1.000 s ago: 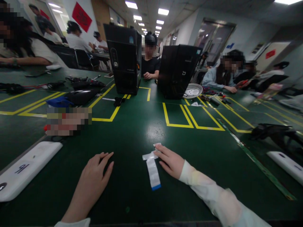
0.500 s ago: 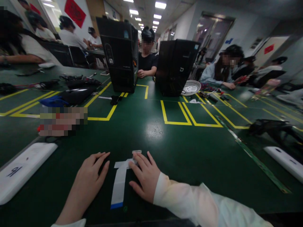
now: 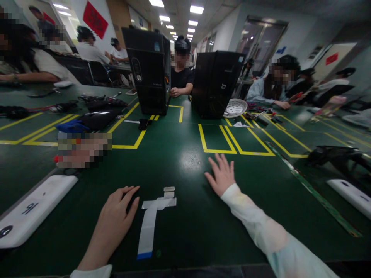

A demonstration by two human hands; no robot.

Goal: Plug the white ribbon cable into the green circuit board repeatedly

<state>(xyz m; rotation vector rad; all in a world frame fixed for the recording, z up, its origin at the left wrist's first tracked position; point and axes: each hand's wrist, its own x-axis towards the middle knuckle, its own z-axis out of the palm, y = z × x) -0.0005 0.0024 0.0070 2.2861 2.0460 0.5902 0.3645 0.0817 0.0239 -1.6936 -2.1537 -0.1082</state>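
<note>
A white flat ribbon cable (image 3: 148,227) lies bent on the green table, its blue-tipped end towards me. The far end turns sideways and carries a small connector at the top. Just left of the cable rests my left hand (image 3: 116,216), fingers stretched out and thumb apart, holding nothing. My right hand (image 3: 222,174) is farther out, to the right of the cable, with spread fingers and nothing in it. Its fingertips are close to a yellow tape outline (image 3: 218,151).
Two black computer towers (image 3: 147,73) (image 3: 217,83) stand at the back, a person between them. White cases (image 3: 37,208) (image 3: 352,199) lie at both sides. A green strip (image 3: 313,189) runs along the right. A white basket (image 3: 235,108) sits beside the right tower.
My right hand has come off the ribbon cable and moved away to the right and forward, uncovering the connector end. My left hand stays beside the cable. The view has shifted slightly.
</note>
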